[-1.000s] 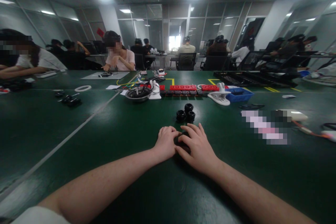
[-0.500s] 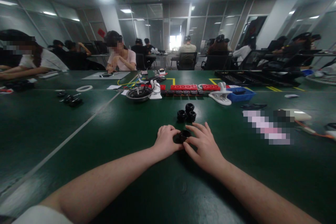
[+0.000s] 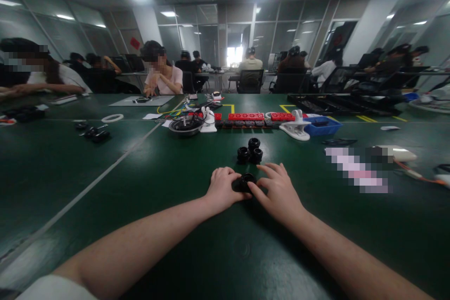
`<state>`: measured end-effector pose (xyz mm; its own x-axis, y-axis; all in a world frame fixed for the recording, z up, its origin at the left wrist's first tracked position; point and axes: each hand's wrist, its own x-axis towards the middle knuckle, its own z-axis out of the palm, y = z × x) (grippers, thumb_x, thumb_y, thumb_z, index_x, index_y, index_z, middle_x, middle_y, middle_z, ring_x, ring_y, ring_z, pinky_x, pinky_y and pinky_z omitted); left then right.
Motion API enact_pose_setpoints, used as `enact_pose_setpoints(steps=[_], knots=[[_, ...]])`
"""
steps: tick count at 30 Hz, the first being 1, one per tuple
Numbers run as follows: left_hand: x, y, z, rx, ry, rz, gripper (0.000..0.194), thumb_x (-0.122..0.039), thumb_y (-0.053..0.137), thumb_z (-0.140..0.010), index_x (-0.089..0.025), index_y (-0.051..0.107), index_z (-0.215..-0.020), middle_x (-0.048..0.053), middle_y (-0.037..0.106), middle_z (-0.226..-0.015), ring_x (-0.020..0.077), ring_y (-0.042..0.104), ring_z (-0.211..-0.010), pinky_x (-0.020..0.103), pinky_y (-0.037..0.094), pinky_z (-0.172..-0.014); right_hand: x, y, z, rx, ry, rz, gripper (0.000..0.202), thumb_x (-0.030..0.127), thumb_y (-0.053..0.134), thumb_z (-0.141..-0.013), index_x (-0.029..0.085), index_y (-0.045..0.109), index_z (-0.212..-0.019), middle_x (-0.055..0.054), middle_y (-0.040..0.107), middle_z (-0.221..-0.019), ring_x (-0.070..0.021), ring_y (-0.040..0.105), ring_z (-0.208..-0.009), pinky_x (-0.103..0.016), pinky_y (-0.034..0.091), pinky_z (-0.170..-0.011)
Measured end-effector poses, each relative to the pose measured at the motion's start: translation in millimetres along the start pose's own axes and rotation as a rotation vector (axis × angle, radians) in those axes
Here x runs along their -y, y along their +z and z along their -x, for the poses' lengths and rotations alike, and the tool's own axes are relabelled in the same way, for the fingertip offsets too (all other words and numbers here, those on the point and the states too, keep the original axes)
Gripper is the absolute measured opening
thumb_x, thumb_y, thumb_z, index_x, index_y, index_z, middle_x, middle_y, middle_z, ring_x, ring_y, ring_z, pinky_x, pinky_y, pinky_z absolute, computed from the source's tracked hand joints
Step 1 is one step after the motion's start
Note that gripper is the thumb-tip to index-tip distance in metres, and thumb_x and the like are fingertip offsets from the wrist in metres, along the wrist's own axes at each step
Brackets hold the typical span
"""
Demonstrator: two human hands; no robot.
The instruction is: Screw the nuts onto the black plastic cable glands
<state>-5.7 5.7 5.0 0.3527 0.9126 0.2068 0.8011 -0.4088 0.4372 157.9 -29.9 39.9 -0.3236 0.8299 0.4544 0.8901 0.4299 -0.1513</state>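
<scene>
A small black ring-like part with a round opening on top stands on the green table between my hands. On its left side, my left hand is closed around it, with the thumb along the near side. My right hand pinches its right rim with thumb and index finger, while the other fingers are raised and apart. Just beyond stand three similar black parts in a close group: a far one, a left one and a right one. My fingers hide much of the held part's lower body.
Red power strips cross the table further back, between a metal bowl and a white clip. A blue bin sits beside the clip. Black items lie at the left. Co-workers sit across the table.
My right hand has shifted slightly right, and its thumb and index finger have drawn back to the part's right rim. The left hand stays in place.
</scene>
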Motion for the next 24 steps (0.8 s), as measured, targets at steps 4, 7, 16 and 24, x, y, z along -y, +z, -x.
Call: enact_pose_setpoints(steps=[4, 7, 16, 24], knots=[[1, 2.3, 0, -0.013, 0.012, -0.02, 0.05, -0.059, 0.061, -0.056, -0.024, 0.06, -0.091, 0.002, 0.049, -0.091, 0.0217, 0.043, -0.088, 0.036, 0.034, -0.08, 3, 0, -3, 0.026, 0.04, 0.01, 0.035, 0.039, 0.044, -0.08, 0.017, 0.062, -0.059, -0.01, 0.059, -0.09, -0.0238, 0.046, -0.091, -0.038, 0.038, -0.079], [0, 2.4, 0, -0.024, 0.02, -0.026, 0.049, -0.059, 0.061, -0.056, -0.023, 0.061, -0.09, 0.002, 0.05, -0.09, 0.0215, 0.044, -0.087, 0.036, 0.034, -0.08, 4, 1, -4, 0.046, 0.069, 0.032, 0.034, 0.041, 0.044, -0.08, 0.016, 0.06, -0.063, -0.009, 0.057, -0.084, -0.0219, 0.046, -0.085, -0.035, 0.039, -0.074], [-3, 0.4, 0, -0.016, 0.018, -0.036, 0.039, -0.049, 0.062, -0.061, -0.023, 0.06, -0.09, 0.002, 0.05, -0.09, 0.0209, 0.044, -0.087, 0.036, 0.034, -0.081, 8, 4, -6, 0.084, 0.124, 0.131, 0.041, 0.053, 0.043, -0.077, 0.016, 0.057, -0.068, -0.009, 0.055, -0.076, -0.0221, 0.047, -0.076, -0.034, 0.038, -0.065], [-5, 1.7, 1, -0.026, 0.022, -0.032, 0.035, -0.042, 0.064, -0.061, -0.022, 0.061, -0.09, 0.002, 0.05, -0.09, 0.0208, 0.043, -0.088, 0.036, 0.033, -0.084, 12, 5, -11, 0.109, 0.165, 0.2, 0.045, 0.056, 0.041, -0.076, 0.016, 0.058, -0.069, -0.011, 0.056, -0.077, -0.0245, 0.049, -0.077, -0.035, 0.038, -0.061]])
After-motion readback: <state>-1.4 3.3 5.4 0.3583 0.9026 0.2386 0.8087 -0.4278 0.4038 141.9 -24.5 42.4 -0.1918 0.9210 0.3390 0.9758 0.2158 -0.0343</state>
